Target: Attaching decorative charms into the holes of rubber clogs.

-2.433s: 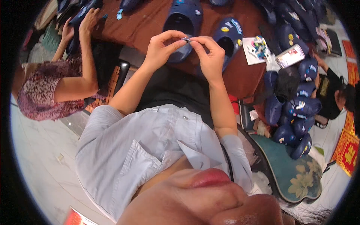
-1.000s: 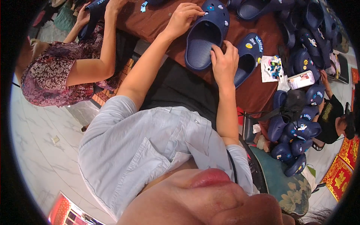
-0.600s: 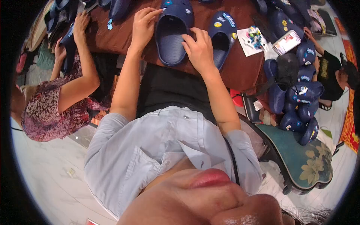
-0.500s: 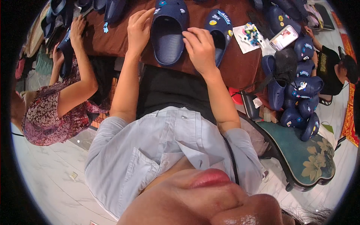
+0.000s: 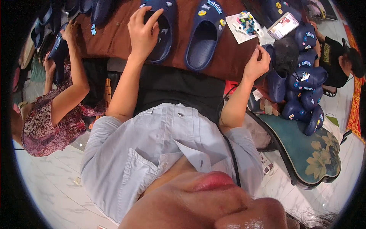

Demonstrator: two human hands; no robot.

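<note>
My left hand (image 5: 145,33) is over a navy clog (image 5: 164,47), its fingers apart and loosely bent, covering part of the shoe. Whether the fingertips touch the clog is hard to see. Beside it lies a second navy clog (image 5: 202,42) with colourful shoe charms, including a yellow one (image 5: 202,13), on its upper. Further right, my right hand (image 5: 256,65) is away from both clogs, near the table edge, with loosely curled fingers and nothing visible in them. Beyond that hand, several small charms (image 5: 247,23) lie heaped on white paper (image 5: 235,31).
Brown cloth (image 5: 110,38) covers the table. A lit phone (image 5: 283,26) leans by navy clogs (image 5: 308,72) piled on the right, above a green flowered seat (image 5: 301,145). At left, a person in a patterned top (image 5: 53,126) handles a clog (image 5: 59,61). Another person in black (image 5: 329,57) is at right.
My right hand has left the first clog's side and moved right, toward the charms and piled shoes. My left hand has shifted over the first clog. The view has shifted slightly.
</note>
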